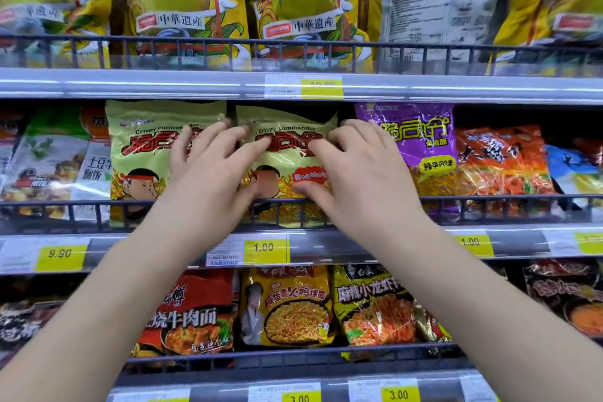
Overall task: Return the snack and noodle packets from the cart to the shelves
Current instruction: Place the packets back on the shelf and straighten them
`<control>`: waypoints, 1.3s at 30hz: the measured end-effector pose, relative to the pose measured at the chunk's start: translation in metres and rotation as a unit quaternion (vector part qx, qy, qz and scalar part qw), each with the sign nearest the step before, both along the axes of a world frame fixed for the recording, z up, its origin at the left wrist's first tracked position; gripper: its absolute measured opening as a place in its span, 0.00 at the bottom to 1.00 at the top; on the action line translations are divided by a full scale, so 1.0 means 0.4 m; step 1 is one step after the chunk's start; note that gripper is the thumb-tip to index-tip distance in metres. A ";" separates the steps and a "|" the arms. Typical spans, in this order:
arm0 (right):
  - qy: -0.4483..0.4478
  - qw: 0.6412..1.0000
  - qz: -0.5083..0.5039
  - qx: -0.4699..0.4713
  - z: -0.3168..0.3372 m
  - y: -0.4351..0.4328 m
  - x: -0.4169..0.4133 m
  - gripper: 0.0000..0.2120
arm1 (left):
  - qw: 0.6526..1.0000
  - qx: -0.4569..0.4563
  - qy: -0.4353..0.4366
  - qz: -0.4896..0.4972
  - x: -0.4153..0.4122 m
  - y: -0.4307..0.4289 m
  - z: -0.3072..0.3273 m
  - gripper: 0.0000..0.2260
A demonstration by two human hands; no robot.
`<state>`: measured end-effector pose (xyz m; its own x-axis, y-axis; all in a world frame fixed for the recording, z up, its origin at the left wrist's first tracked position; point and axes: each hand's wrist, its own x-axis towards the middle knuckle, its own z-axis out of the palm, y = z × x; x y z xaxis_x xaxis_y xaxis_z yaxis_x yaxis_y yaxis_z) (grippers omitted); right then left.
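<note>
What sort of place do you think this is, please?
Most likely a supermarket noodle aisle: grey metal shelves with wire rails, yellow price labels on their edges, and rows of bright plastic noodle packets.

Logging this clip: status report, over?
Both open: left hand, right hand pressing green Crispy Commander packet. Packet upright on middle shelf, behind wire rail. Nothing blocking.
</note>
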<state>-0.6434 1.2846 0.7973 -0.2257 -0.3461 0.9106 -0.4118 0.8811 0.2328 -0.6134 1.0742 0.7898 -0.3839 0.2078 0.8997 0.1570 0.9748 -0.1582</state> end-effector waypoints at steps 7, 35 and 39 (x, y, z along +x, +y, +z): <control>0.040 0.997 0.033 -0.055 -0.033 0.241 0.009 0.23 | 0.993 -0.016 0.010 -0.116 0.029 0.168 -0.045 0.24; -0.020 0.997 0.062 -0.038 -0.032 0.415 -0.098 0.16 | 0.998 -0.011 -0.016 -0.064 -0.088 0.320 -0.014 0.23; -0.044 0.996 0.070 -0.044 0.000 0.410 -0.104 0.25 | 0.999 0.012 0.025 -0.033 -0.082 0.327 -0.018 0.23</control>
